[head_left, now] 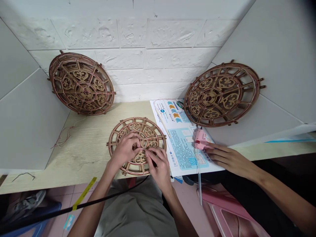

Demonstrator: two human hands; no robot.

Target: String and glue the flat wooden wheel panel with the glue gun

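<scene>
Left hand (122,150), right hand (158,166) pinch wooden wheel (158,131).

Left hand (124,149) and right hand (158,163) curl close together.

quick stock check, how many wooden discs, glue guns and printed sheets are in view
fretwork wooden discs: 3
pink glue gun: 1
printed instruction sheet: 1
total: 5
</scene>
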